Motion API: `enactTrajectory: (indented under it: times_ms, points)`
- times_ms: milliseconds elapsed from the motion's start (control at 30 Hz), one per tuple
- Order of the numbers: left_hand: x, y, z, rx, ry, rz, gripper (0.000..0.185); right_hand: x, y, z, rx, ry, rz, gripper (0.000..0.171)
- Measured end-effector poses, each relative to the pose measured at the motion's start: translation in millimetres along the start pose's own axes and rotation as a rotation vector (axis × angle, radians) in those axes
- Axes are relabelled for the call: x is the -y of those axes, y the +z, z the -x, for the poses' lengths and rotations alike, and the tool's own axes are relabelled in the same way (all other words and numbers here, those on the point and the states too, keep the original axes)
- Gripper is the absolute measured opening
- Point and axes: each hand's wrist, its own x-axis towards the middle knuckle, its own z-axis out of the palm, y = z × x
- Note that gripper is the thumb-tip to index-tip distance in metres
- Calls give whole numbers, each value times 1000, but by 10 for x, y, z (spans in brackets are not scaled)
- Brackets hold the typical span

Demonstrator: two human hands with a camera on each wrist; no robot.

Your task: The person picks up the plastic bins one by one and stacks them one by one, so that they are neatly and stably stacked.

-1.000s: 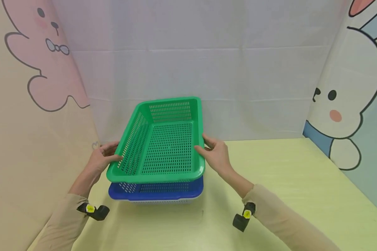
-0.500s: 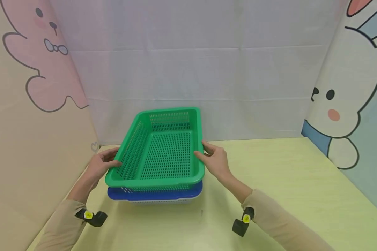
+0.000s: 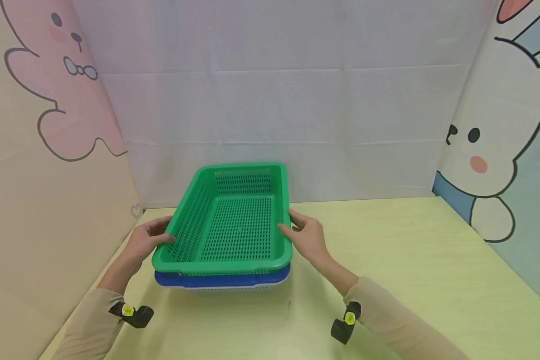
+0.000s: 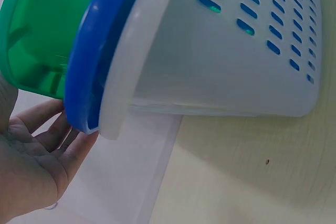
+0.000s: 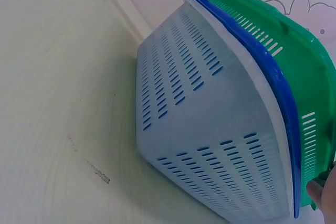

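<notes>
A green slotted basket [image 3: 234, 225] sits nested in a blue basket [image 3: 220, 280], which sits in a white one [image 3: 234, 289] on the yellow-green table [image 3: 409, 260]. My left hand [image 3: 159, 234] grips the green basket's left rim, thumb over the edge. On the right rim, my right hand [image 3: 292, 225] holds it the same way. The left wrist view shows the left hand [image 4: 37, 156] with its fingers under the green rim [image 4: 42, 40], beside the blue rim [image 4: 94, 61] and white wall [image 4: 220, 66]. In the right wrist view the stacked white [image 5: 199, 145], blue [image 5: 262, 77] and green [image 5: 289, 45] baskets show, with a fingertip [image 5: 325, 198] at the green rim.
Cartoon-printed screens close in the table: a pink rabbit panel [image 3: 63, 100] on the left, a plain white one [image 3: 274, 100] behind, a white rabbit panel [image 3: 499, 140] on the right. The stack stands at the table's back left. Bare tabletop lies to its right.
The green basket, held tilted above the blue one with its far end raised, has come down level and settled into the blue basket. Both hands stayed on its rims.
</notes>
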Motion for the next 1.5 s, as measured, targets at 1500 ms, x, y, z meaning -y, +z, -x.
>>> enactTrajectory:
  times_ms: [1500]
  points:
    - [339,142,16,18,-103,64,68,-293,138,134,38,64,-145,57]
